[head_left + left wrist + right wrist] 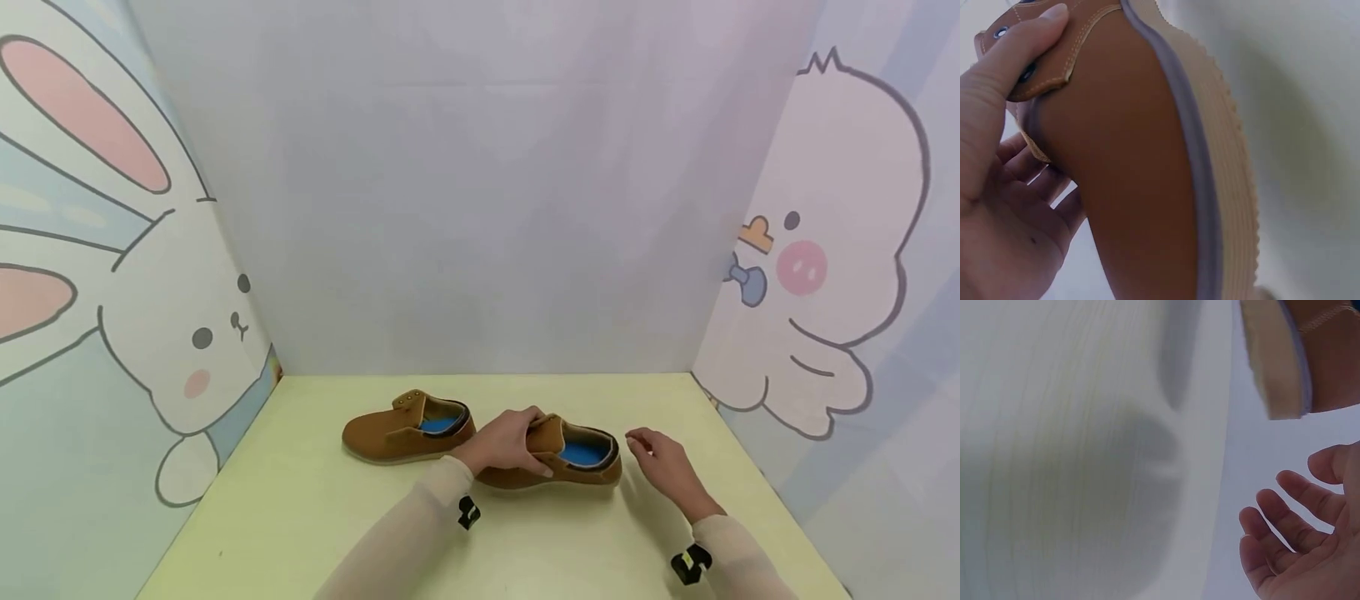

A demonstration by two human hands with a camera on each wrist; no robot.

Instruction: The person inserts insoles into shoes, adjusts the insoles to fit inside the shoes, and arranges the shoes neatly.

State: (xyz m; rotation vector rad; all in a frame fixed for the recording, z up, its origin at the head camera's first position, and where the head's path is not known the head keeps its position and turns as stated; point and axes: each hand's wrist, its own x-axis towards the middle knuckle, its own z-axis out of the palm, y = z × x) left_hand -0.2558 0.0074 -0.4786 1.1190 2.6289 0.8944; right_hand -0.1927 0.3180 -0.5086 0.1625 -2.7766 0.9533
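Across the front part of a brown shoe (592, 476) lies my left hand (504, 442), gripping it over the lace flaps. In the left wrist view the thumb presses on the eyelet flap of that shoe (1129, 144), and the other fingers reach round the far side. The shoe has a blue insole, a dark collar and a pale ridged sole. I cannot tell whether its sole touches the table. My right hand (667, 471) is just behind the heel, apart from it. The right wrist view shows its fingers loosely bent and holding nothing, beneath the shoe's heel (1332, 359).
A matching brown shoe (375, 435) stands to the left, its toe pointing left and its heel close to my left hand. Both are on a pale yellow table (300, 517). A plain back wall (480, 233) and two side walls with cartoon animals enclose it.
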